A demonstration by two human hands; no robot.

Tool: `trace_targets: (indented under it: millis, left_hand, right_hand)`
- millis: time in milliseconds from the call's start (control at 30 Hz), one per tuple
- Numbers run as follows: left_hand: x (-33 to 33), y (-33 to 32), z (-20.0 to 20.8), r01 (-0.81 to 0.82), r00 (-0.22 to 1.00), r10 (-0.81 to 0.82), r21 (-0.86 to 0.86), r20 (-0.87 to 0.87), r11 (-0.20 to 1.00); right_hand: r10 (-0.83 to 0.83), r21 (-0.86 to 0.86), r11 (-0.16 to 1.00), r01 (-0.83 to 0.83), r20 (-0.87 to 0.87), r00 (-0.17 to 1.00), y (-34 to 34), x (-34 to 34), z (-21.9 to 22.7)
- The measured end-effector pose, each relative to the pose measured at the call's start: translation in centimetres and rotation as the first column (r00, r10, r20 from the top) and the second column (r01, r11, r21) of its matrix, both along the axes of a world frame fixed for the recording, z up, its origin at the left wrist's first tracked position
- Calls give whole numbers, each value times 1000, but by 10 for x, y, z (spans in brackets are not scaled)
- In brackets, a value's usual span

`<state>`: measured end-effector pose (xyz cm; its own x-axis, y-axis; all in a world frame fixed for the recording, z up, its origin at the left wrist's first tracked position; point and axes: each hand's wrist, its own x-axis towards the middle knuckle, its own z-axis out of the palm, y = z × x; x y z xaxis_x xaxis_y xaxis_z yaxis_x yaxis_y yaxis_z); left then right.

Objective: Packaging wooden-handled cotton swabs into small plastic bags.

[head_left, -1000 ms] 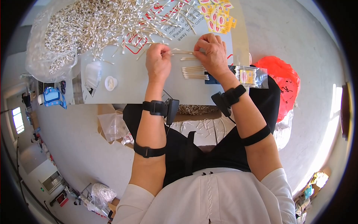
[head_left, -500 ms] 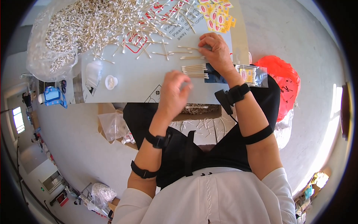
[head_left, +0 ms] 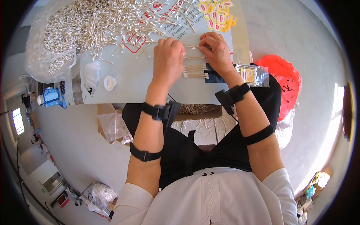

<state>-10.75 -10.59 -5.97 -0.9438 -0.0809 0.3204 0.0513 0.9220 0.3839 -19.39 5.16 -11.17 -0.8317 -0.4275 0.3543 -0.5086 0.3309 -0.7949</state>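
My right hand (head_left: 216,52) pinches the right end of a cotton swab (head_left: 192,46) lying level above the table. At that swab's left end is my left hand (head_left: 168,62), its fingers curled down over the table; what they hold, if anything, is hidden. Below the hands, a row of aligned cotton swabs (head_left: 195,71) lies side by side, one lone swab (head_left: 194,58) a little above it. The row's right ends reach a dark blue strip (head_left: 213,75). Under my right wrist lies a clear packet of swabs (head_left: 248,75) with a yellow label.
A large heap of loose swabs (head_left: 93,26) spills from a clear plastic bag (head_left: 35,56) at the far left. Yellow-and-white cards (head_left: 217,17) lie at the far right. A small white cup (head_left: 110,83) stands at left. A red bag (head_left: 279,82) is beside my right leg.
My left hand has moved up and away from me, from beside the aligned row to the left end of the pinched swab. My right hand stays nearly still.
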Motion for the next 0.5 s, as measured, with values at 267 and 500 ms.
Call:
trace_targets:
  millis: [267,500]
  left_hand:
    - [89,50,11,175,938,-254,309,237,935]
    - [56,-4,-12,-420,906,386,261,174,869]
  right_hand:
    - [37,22,999,-37,-3,999,3,0,1]
    - [73,36,997,-73,-2,997,4,2,5]
